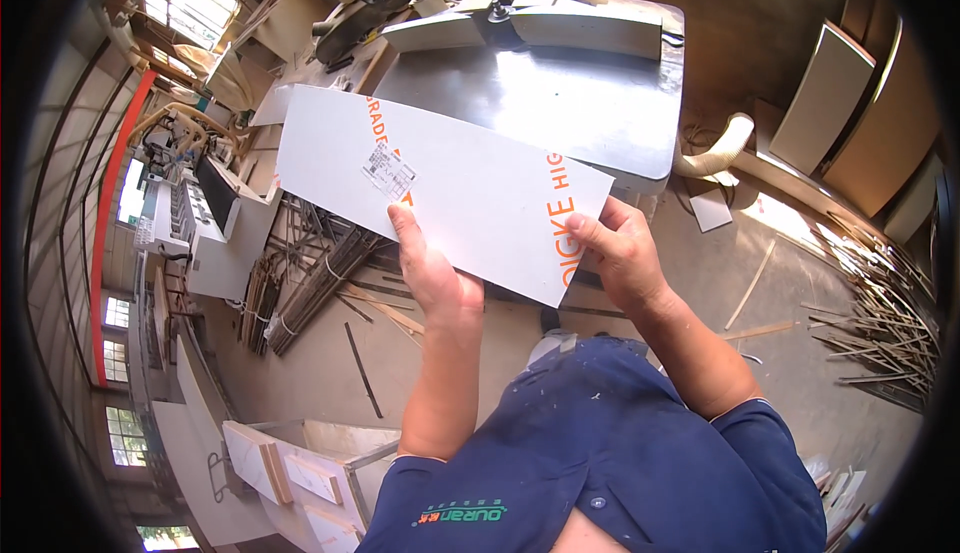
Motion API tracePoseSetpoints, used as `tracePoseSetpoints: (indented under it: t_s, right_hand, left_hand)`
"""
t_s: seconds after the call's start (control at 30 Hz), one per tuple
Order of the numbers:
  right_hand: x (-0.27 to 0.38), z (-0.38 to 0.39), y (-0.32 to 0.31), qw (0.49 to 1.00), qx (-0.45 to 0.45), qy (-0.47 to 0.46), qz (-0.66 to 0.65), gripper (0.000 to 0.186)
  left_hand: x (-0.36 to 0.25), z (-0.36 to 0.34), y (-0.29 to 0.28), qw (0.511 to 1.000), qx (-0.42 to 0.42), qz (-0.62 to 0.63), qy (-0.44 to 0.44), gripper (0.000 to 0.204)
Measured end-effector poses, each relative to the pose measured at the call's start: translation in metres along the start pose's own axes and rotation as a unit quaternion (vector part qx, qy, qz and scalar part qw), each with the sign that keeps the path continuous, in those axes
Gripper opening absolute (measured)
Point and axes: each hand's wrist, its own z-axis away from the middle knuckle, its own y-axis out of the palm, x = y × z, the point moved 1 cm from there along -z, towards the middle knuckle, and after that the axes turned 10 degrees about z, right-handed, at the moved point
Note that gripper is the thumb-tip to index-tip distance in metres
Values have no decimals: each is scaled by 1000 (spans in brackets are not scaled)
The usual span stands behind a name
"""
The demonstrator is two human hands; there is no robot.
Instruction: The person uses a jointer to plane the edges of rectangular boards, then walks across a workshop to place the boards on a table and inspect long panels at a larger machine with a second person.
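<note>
A long white board [470, 193] with orange lettering and a small paper label is held out at a slant in front of me. My left hand [435, 263] is closed on its near edge, left of centre, thumb on the top face and other fingers hidden beneath. My right hand [620, 258] grips the board by its right end, thumb on top. Beyond it stands a machine with a shiny metal table [600, 93], a fence [600, 31] and a dark cutter head [500, 11] at the middle of the fence.
Bundled strips [320, 293] lie on the floor at left, loose offcuts [890, 323] are heaped at right, and a bin [350, 433] holds panels below left. A flexible hose [715, 153] curves beside the machine; tall panels [820, 103] lean at upper right. More machinery [200, 233] lines the left.
</note>
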Motion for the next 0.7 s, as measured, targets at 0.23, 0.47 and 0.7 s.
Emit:
tracePoseSetpoints:
  t_s: [0.23, 0.47, 0.7]
  right_hand:
    - [3, -7, -17, 1000, -3, 3, 10, 33]
    - [-5, -40, -39, 1000, 7, 14, -1, 34]
    - [-19, -105, -94, 998, -20, 51, -41, 41]
  left_hand:
    - [12, 1, 3, 999, -31, -23, -3, 60]
    - [21, -40, -14, 999, -35, -37, -6, 54]
    - [27, -147, -49, 997, -64, -19, 31, 33]
